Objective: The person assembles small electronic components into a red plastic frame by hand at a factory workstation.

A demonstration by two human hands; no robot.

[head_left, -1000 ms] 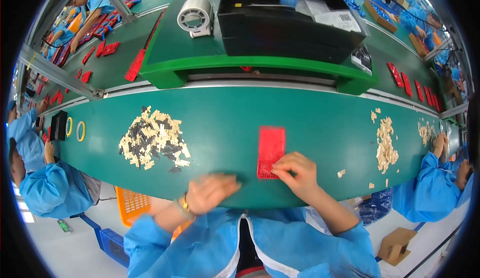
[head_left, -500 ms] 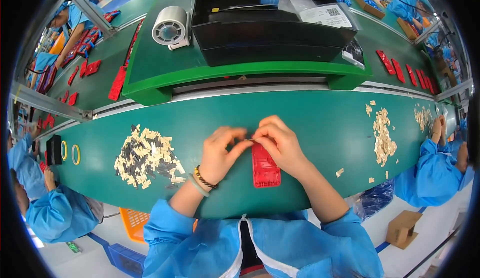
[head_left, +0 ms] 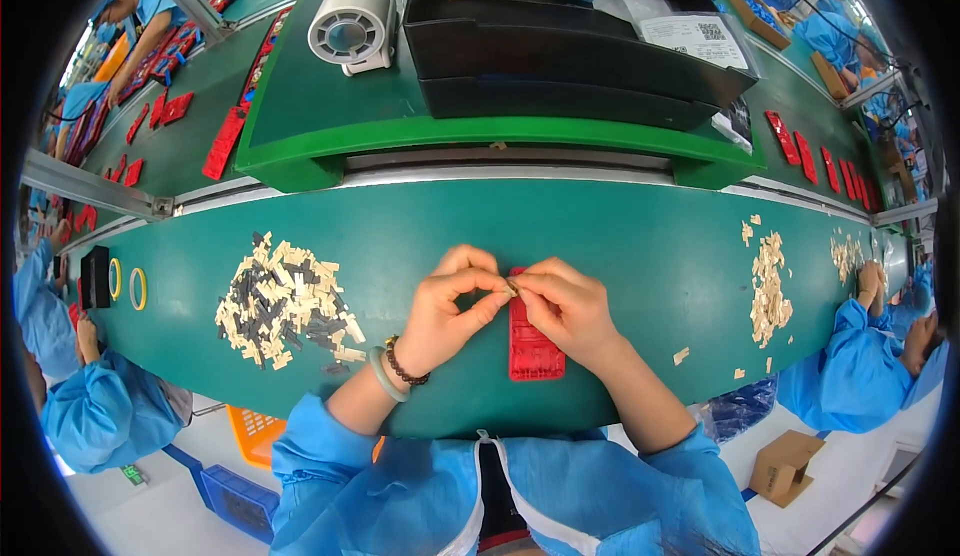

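Note:
My left hand [head_left: 459, 301] and my right hand [head_left: 568, 306] meet above the top end of a red plastic case [head_left: 537, 354] lying on the green table. Both pinch one small strip-like piece [head_left: 513, 287] between thumbs and forefingers; it looks tan and dark, too small to make out fully. Part of the case is hidden under my right hand. To the left lies a heap of small cream and dark grey pieces [head_left: 285, 301]. Over on the right is a pile of cream scraps [head_left: 768, 291].
Ahead, a raised green shelf [head_left: 500, 137] bears a black bin [head_left: 570, 96] and a white fan [head_left: 350, 26]. Two tape rolls [head_left: 138, 289] stand beside a black box [head_left: 95, 278] at far left. Co-workers in blue sit at both sides. Red cases [head_left: 225, 143] lie on the belt beyond.
My left fingers have closed in against my right ones, and the small piece now shows between them. The whole view has shifted slightly.

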